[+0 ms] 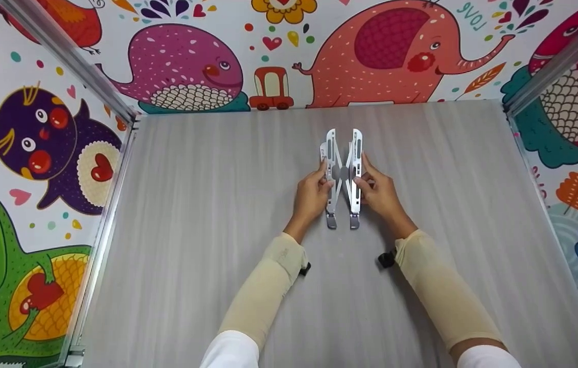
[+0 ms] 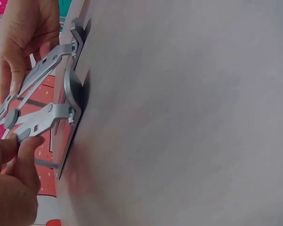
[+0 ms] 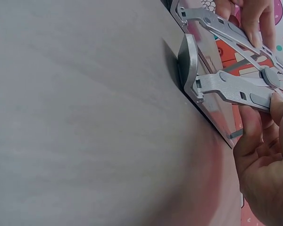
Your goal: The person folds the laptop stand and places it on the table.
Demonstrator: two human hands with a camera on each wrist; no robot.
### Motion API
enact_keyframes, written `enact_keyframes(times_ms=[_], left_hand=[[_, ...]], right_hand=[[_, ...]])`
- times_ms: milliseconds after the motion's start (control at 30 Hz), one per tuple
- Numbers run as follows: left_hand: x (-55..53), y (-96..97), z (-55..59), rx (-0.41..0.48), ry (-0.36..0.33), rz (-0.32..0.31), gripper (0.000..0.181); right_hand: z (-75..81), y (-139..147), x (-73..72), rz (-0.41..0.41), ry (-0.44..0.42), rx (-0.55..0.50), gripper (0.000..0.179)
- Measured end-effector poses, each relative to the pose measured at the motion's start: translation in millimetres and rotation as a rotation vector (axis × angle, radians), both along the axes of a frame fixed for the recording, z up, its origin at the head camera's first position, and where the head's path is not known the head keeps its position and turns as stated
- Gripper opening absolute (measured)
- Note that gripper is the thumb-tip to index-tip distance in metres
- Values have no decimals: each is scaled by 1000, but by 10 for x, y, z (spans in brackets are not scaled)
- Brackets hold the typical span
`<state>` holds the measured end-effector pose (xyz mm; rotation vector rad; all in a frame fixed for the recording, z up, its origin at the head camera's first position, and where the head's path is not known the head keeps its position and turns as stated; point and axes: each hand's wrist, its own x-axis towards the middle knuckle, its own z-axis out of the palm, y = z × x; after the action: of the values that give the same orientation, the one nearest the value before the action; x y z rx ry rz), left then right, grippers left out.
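A silver foldable laptop stand (image 1: 356, 153) stands on the table, its two long slotted side bars roughly parallel and a small distance apart. Thin crossing struts meet at a round grey hub (image 3: 270, 77) between the bars. Grey hooked end pieces (image 2: 72, 87) sit at the ends nearest the person. My left hand (image 1: 311, 193) pinches the left bar around its middle, thumb on top and fingers at the outer side. On the opposite bar, my right hand (image 1: 382, 193) has a matching pinch, also seen closely in the right wrist view. The lower struts are partly hidden by the bars.
The grey wood-grain table (image 1: 207, 214) spreads around the stand. Printed cartoon panels (image 1: 181, 66) rise at the back and both sides, with metal frame rails (image 1: 97, 245) along the side edges. Black wrist devices (image 1: 387, 259) are strapped over beige sleeves.
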<state>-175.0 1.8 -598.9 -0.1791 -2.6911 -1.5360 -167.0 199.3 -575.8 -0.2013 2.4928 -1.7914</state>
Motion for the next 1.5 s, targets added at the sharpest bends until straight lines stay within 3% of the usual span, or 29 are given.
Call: enact_keyframes(times_ms=[467,567,867,1333,1500], left_hand=[[20,90,-11,12,-21,-2,62],[15,106,-21,5,-6,-3,62],[0,153,-37,-20,25,5,62],[-6,171,-22,-28,-4,-19,62],[18,187,-14,-30,-13,-1,62]], right_hand=[[65,-125,16,-8,1,43,68],[34,-143,3,-5,21,43,68],[-321,-114,-134,-29,58,76,69],[-328,-75,-167,31,34,79,70],[-341,-70,-164,30,37,76,70]])
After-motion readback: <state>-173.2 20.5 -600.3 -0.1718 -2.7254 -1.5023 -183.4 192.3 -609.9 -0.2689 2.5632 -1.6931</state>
